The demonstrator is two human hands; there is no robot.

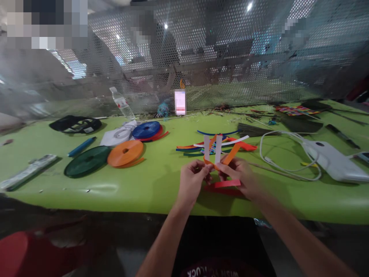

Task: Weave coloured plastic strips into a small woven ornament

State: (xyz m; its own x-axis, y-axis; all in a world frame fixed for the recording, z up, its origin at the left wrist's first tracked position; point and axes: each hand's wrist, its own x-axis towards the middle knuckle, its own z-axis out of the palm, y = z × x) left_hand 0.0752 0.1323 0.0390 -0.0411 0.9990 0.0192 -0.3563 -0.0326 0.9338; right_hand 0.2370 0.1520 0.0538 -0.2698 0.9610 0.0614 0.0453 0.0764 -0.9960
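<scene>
My left hand (192,177) and my right hand (240,176) meet just above the green table (161,181), both pinched on a small bundle of plastic strips (215,152). Two white strips stand upright from my fingers, with orange strips crossing them. A red strip (226,184) pokes out under my right hand. Behind the hands lies a loose pile of cut strips (201,145) in orange, blue, white and red.
Rolls of strap lie at left: orange (125,152), dark green (86,160), blue (146,130). A blue pen (82,146), a water bottle (122,104) and a black object (75,124) are farther left. A white power bank (331,159) with cable sits right. Perforated metal screen (230,57) stands behind.
</scene>
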